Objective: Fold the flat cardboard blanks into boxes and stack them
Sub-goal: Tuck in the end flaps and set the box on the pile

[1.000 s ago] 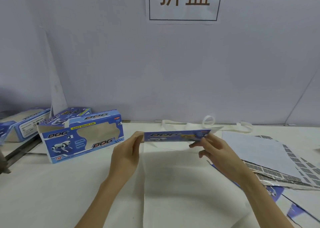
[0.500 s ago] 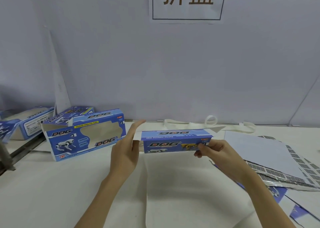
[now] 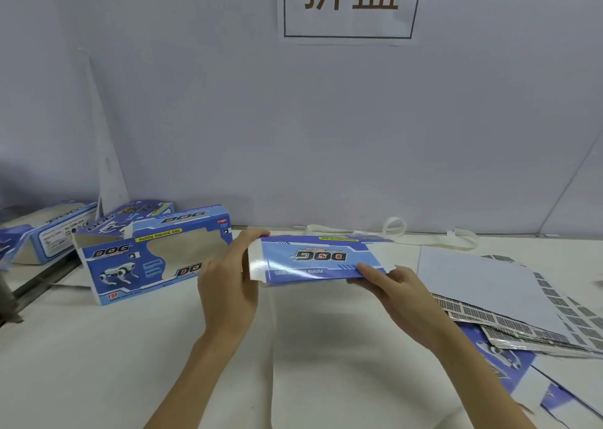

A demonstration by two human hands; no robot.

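Note:
A blue cardboard box blank (image 3: 313, 260) printed "DOG" hangs above the table centre, partly opened, its printed top panel facing me upside down. My left hand (image 3: 228, 281) holds its left end, fingers straight along the white end flap. My right hand (image 3: 388, 285) pinches the blank's near right edge, thumb on top. A folded blue box (image 3: 153, 255) with a window cut-out stands on the table left of my left hand. A spread pile of flat blanks (image 3: 489, 294) lies at the right, white and barcode sides up.
More folded blue boxes (image 3: 62, 229) lie at the far left by the wall. White plastic straps (image 3: 394, 227) curl along the table's back edge. A white cloth (image 3: 130, 363) covers the table. A sign (image 3: 349, 4) hangs on the wall above.
The blank has turned from edge-on to showing its broad printed top panel and has opened into a fuller shape. Both hands stayed at its ends, and the head camera shifted slightly.

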